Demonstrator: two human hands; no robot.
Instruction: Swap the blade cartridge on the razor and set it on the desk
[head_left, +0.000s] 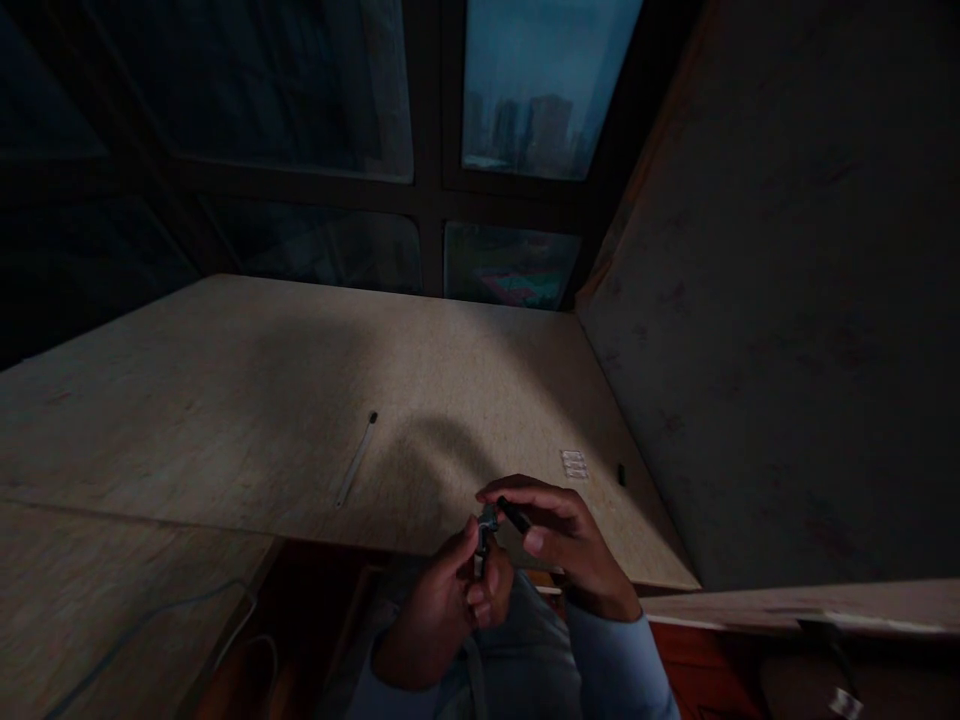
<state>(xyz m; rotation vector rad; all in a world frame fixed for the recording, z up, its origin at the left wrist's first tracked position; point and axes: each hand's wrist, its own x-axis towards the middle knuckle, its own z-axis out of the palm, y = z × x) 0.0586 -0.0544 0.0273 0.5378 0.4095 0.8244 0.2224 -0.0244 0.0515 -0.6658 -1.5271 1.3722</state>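
Both of my hands meet over the near edge of a plywood tabletop [300,400]. My left hand [442,610] is closed round a small grey metal part [486,530] and holds it upright. My right hand [566,545] pinches a thin dark tool [514,514] whose tip points at that part. The dim light hides what kind of part it is. A pale cable [474,670] hangs from the hands toward my lap.
A long thin pale strip with a dark tip [357,457] lies on the tabletop to the left. Small white pieces [574,464] and a tiny dark piece [621,474] lie at the right. A board wall [787,300] rises on the right, windows [540,90] behind.
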